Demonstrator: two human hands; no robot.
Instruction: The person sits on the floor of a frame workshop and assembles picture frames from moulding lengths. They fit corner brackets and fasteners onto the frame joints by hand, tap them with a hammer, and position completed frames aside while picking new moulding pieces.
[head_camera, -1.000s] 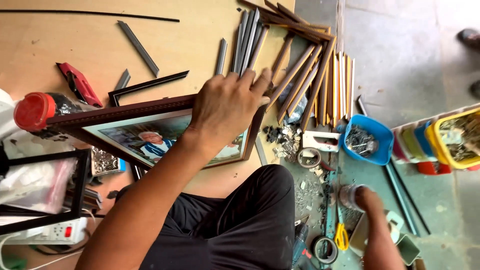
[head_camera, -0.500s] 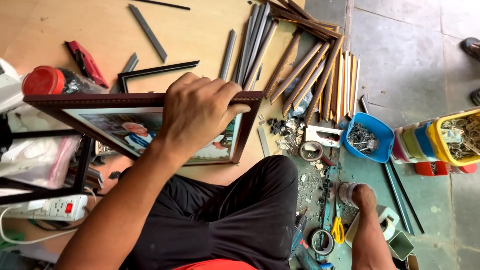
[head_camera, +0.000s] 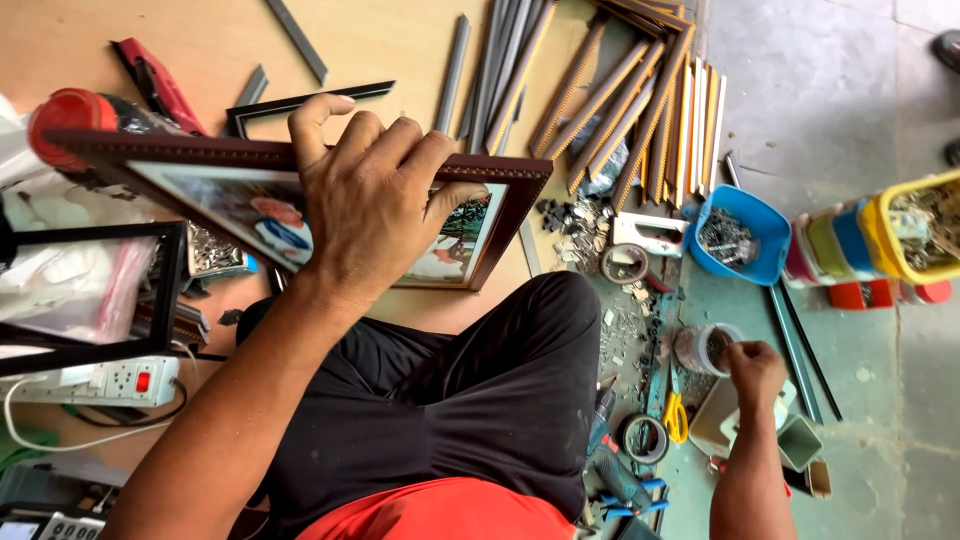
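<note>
Fingers of my left hand (head_camera: 375, 205) clamp the picture frame (head_camera: 500, 215) (tilted); right hand (head_camera: 755, 370) dips, pinched, into the small jar (head_camera: 703, 348).

Loose frame mouldings (head_camera: 620, 90), a blue bowl (head_camera: 745, 235) and yellow scissors (head_camera: 677, 418) lie about.

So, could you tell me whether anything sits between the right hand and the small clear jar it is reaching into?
Nothing visible does. The right hand is already at the open mouth of the clear jar, fingertips at its rim, with no lid or tool between them. The yellow-handled scissors lie to the side on the floor, out of the way.
</note>
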